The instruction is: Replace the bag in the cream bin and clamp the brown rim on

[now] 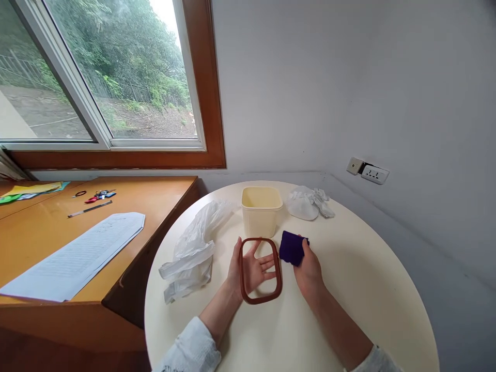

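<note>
My left hand (253,271) holds up a brown rounded rectangular frame (243,279). Its thumb lies along the frame's left side, and the palm and fingers show through the opening. In my right hand (310,274) is a folded dark purple cloth (291,248), pinched between thumb and fingers just right of the frame. Behind both hands stands a cream plastic bin (261,219), upright with its top uncovered.
A crumpled clear plastic bag (194,253) lies left of the bin, and a tied white plastic bag (306,202) sits to its right. The round white table (349,310) adjoins a wooden desk (163,191) bearing papers (81,258), a pen (90,208) and keys (103,195).
</note>
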`<state>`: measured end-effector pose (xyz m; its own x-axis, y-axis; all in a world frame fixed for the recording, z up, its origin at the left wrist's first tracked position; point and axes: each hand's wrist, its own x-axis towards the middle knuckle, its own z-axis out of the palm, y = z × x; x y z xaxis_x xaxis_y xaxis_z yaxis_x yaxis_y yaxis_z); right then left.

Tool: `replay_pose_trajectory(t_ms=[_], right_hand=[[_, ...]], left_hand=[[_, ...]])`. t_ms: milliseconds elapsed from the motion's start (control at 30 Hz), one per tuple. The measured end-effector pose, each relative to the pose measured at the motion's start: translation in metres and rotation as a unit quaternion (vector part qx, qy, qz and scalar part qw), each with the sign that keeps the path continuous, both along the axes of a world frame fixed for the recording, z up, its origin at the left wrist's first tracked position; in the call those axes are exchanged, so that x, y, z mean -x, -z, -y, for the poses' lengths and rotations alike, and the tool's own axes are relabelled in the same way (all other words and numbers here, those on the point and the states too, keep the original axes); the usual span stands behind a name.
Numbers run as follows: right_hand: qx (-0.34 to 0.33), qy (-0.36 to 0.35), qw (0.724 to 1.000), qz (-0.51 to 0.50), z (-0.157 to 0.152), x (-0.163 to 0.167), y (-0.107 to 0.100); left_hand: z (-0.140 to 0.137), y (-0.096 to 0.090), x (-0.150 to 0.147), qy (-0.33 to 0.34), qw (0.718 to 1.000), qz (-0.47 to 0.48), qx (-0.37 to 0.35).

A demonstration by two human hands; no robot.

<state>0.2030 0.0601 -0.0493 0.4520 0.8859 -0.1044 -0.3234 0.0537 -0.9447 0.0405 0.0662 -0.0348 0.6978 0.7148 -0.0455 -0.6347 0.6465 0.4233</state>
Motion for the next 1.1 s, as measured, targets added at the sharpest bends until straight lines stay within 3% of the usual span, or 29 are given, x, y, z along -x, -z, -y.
replay_pose_trajectory(t_ms=[133,267,400,700,933,1100], right_hand=[[-0.016,-0.046,0.992,0.113,0.002,0.021,-0.007],[-0.056,-0.112,0.958,0.260,0.008,0.042,-0.008],[-0.101,-0.161,0.921,0.339,0.013,0.053,-0.010],[-0.162,-0.297,0.913,0.229,0.034,0.062,-0.023],[-0.177,-0.357,0.869,0.294,0.050,0.060,-0.021],[-0.200,-0.414,0.816,0.350,0.058,0.049,-0.024]], left_hand=[[0.002,0.001,-0.007,0.032,0.999,-0.012,0.014],[0.005,0.001,-0.012,0.042,0.998,-0.040,0.035],[0.008,0.002,-0.016,0.031,0.998,-0.036,0.041],[0.004,0.013,-0.014,-0.042,0.992,0.010,0.119],[-0.003,0.013,-0.002,-0.040,0.997,0.053,0.050],[-0.009,0.011,0.008,-0.025,0.997,0.060,0.046]])
